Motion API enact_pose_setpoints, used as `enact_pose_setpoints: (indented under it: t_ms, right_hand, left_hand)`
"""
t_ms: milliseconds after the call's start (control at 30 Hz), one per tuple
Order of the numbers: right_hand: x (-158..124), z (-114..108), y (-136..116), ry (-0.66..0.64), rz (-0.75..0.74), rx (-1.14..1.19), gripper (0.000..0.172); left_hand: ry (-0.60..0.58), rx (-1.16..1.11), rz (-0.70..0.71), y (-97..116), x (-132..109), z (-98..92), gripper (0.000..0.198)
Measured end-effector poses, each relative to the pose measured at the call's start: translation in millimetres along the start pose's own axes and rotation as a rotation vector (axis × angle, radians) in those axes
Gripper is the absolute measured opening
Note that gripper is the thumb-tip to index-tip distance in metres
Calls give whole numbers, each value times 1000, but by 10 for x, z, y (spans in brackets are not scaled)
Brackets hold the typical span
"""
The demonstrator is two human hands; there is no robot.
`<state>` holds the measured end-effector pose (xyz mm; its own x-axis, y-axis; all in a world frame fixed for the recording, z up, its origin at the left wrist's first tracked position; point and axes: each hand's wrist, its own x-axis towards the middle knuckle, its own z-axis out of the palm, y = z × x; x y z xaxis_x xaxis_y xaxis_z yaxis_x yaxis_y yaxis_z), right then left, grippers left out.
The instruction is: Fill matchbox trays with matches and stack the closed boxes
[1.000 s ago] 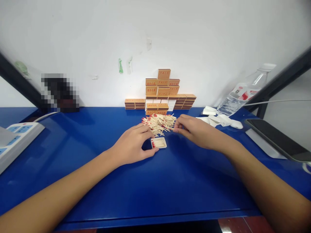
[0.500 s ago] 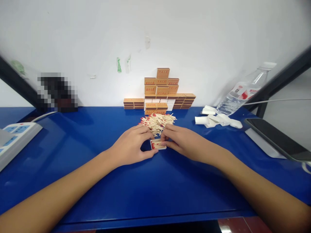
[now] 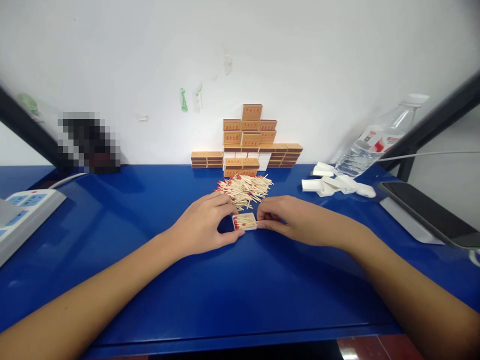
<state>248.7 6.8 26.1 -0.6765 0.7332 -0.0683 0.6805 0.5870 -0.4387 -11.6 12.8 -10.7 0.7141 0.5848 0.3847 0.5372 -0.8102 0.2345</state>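
A small white matchbox tray [image 3: 245, 221] with red-tipped matches in it lies on the blue table [image 3: 240, 290]. My left hand [image 3: 204, 223] curls around the tray's left end, thumb and forefinger pinching it. My right hand [image 3: 290, 219] rests at the tray's right end with its fingertips touching that end, fingers drawn together. Just behind both hands lies a loose heap of matches [image 3: 245, 189].
Stacked orange matchboxes [image 3: 250, 141] stand against the wall. Empty white trays [image 3: 332, 183], a plastic water bottle [image 3: 377, 142] and a dark phone [image 3: 431, 214] are at the right. A white power strip [image 3: 22, 212] sits at the left edge.
My right hand left the match heap, came down over the tray, then drew back to the tray's right end. My left hand stayed on the tray.
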Motion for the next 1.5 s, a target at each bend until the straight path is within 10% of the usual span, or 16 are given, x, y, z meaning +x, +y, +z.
enact_pose_setpoints:
  t_ms: [700,1100,1500]
  right_hand:
    - [39,111,-66,191,-70,-69,15]
    - [260,314,189,409,158,-50,15]
    - [137,131,320,205,214,-115,15]
  left_hand:
    - [-1,-17,-1,12,0,-1,24]
    - [27,-14,36,22,13,-74,20]
    - [-21,7,20,6,3,-36,24]
